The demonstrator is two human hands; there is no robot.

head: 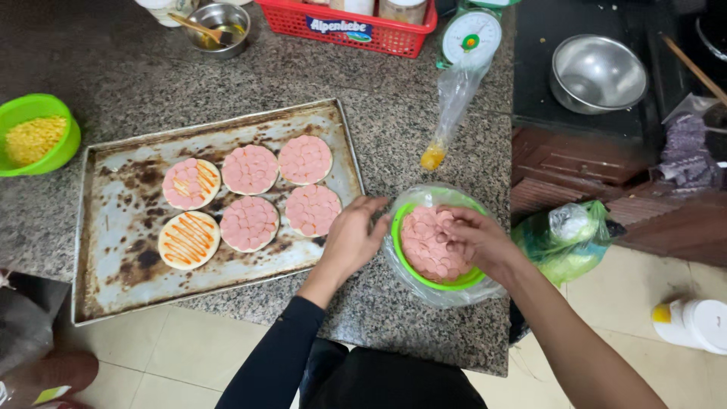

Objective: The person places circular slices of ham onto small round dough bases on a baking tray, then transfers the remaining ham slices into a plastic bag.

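Nearest the person, the right hand (471, 241) reaches into a green bowl (400, 227) lined with a clear plastic bag, its fingertips pinched on the pink sausage slices (424, 246) piled inside, as if lifting a few off the heap. The left hand (350, 236) rests against the bowl's left rim, fingers curled on it, most likely to keep the bowl from sliding on the speckled stone counter (394, 151). The slices are thin, round and pale pink, overlapping in a loose mound that fills the bowl. Just left of the bowl lies a worn, scorched metal tray (113, 220) with six small round bases: four are fully covered with the same pink slices, one is partly covered, and one (188, 240) carries only orange sauce stripes, so the tray sits close for easy reach. Farther off, a clear piping bag (448, 113) with orange sauce leans against a kitchen scale (471, 36), a green bowl of corn (34, 132) stands at the far left, and a red basket (348, 26) runs along the back edge.
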